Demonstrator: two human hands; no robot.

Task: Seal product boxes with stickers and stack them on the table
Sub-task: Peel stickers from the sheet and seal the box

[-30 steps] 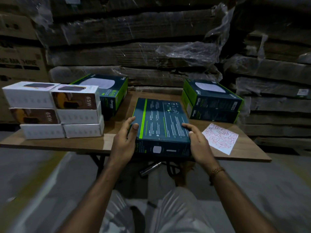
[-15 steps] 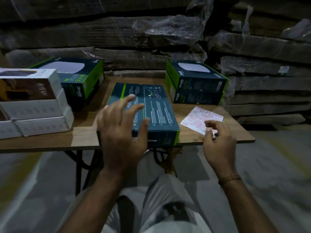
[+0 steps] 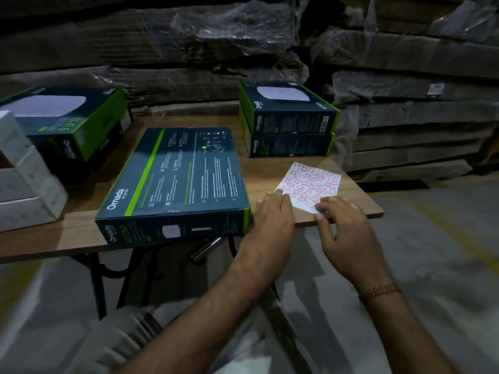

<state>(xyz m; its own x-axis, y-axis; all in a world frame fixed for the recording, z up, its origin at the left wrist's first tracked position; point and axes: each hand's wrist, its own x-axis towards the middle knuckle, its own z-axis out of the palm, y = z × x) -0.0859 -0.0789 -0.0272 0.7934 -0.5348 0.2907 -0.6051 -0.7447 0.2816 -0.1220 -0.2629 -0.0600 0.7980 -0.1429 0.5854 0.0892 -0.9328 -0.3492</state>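
Note:
A dark teal and green product box lies flat on the wooden table, its near end at the front edge. To its right lies a white sticker sheet covered with small red stickers. My left hand rests with straight fingers on the sheet's near left corner, just beside the box. My right hand has its curled fingertips pinching the sheet's near edge. Two matching boxes are stacked at the back right of the table.
Another green box sits at the back left, and stacked white boxes stand at the far left. Plastic-wrapped cardboard piles wall in the table behind and to the right. The table's right corner lies just beyond the sheet.
Both hands let go of the flat box and moved right to the sticker sheet. The left hand now rests on its corner and the right hand pinches its edge.

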